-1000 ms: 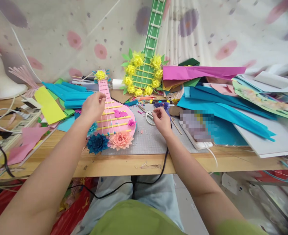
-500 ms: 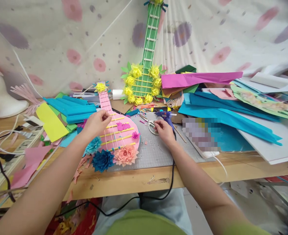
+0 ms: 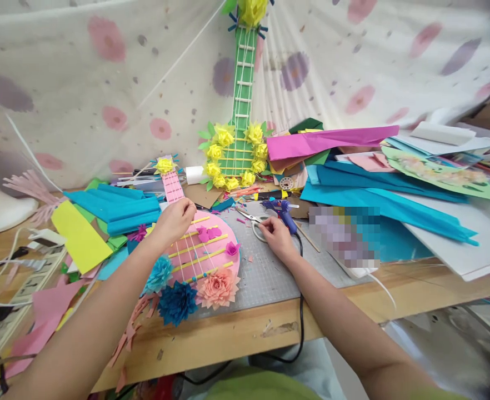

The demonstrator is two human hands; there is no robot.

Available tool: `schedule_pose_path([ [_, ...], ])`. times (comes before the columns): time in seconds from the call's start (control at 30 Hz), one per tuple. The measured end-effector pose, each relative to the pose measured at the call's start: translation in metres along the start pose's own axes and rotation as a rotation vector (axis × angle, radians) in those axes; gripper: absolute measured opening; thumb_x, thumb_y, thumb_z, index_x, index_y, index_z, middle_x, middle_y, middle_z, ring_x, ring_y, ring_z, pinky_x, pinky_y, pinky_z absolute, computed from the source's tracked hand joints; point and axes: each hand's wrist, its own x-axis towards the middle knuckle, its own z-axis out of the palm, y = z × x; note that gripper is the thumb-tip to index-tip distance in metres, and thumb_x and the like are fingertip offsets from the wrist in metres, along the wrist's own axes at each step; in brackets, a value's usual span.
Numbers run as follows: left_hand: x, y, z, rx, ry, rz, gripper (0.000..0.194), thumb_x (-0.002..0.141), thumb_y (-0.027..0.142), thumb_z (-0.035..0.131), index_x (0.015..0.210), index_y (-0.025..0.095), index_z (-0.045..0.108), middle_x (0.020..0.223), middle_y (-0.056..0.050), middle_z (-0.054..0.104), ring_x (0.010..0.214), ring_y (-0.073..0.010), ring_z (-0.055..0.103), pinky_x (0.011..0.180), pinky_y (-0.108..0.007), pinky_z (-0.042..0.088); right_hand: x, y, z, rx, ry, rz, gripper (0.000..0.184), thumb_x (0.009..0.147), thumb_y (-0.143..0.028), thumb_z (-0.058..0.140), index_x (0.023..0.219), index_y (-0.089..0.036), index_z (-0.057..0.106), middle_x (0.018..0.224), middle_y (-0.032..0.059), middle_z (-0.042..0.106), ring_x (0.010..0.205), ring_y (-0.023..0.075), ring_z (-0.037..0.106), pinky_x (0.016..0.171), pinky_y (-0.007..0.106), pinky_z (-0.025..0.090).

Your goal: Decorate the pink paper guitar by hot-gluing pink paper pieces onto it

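Note:
A pink paper guitar (image 3: 224,222) with yellow strips and white strings lies on the grey cutting mat (image 3: 265,278). Over the join of its neck and body, my left hand (image 3: 178,219) has its fingers pinched together; whatever they hold, if anything, is too small to make out. My right hand (image 3: 277,236) is closed at the handle of the white-handled scissors (image 3: 255,218), whose blades point away to the left. Just beyond that hand sits a blue glue gun (image 3: 284,214). Paper flowers in coral (image 3: 217,288), dark blue (image 3: 177,303) and light blue (image 3: 158,275) edge the guitar's near side.
A green paper guitar (image 3: 241,133) with yellow roses stands against the curtain. Blue paper sheets (image 3: 395,208) pile up at right, beside a blurred-out device (image 3: 345,239). On the left are more folded blue paper (image 3: 115,208) and a power strip (image 3: 7,328). The black cord (image 3: 301,311) hangs over the table edge.
The view has tilted and shifted, so the scene sits lower in the picture. Both hands keep nearly the same places, at the guitar and the scissors.

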Motion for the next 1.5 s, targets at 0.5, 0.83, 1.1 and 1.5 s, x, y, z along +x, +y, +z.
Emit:
schedule_pose_path([
  [0.5,0.007,0.008,0.022,0.093,-0.173,0.089,0.015,0.082,0.027,0.036,0.068,0.023,0.041,0.067,0.0,0.056,0.062,-0.0172,0.052,0.056,-0.029,0.031,0.003,-0.008,0.003,-0.018,-0.025,-0.055,0.005,0.078,-0.029,0.046,0.079,-0.024,0.045,0.079,0.0045,0.06,0.072,0.0191,0.056,0.07,0.033,0.045],
  [0.83,0.01,0.0,0.019,0.068,-0.195,0.13,0.021,0.079,0.032,0.044,0.087,0.021,0.061,0.089,-0.004,0.07,0.081,-0.0204,0.063,0.066,-0.029,0.043,0.001,-0.008,0.0,-0.004,-0.026,-0.062,0.014,0.083,-0.028,0.047,0.079,-0.022,0.059,0.081,0.0066,0.065,0.076,0.0201,0.061,0.074,0.034,0.047],
  [1.1,0.011,-0.006,0.017,0.148,-0.15,0.059,0.033,0.081,0.04,0.04,0.088,0.02,0.065,0.087,-0.005,0.072,0.077,-0.0221,0.064,0.065,-0.03,0.043,-0.002,-0.007,-0.002,-0.081,-0.009,-0.044,0.013,0.082,-0.029,0.048,0.076,-0.02,0.057,0.078,0.0059,0.066,0.073,0.0182,0.059,0.07,0.03,0.044],
  [1.5,0.002,-0.005,0.025,0.093,-0.162,0.125,0.023,0.071,0.039,0.058,0.086,0.021,0.062,0.09,-0.004,0.069,0.08,-0.0211,0.062,0.065,-0.03,0.043,-0.009,-0.01,-0.01,-0.022,-0.027,0.012,0.021,0.077,-0.041,0.061,0.071,-0.02,0.058,0.067,0.002,0.062,0.063,0.016,0.054,0.062,0.028,0.04],
])
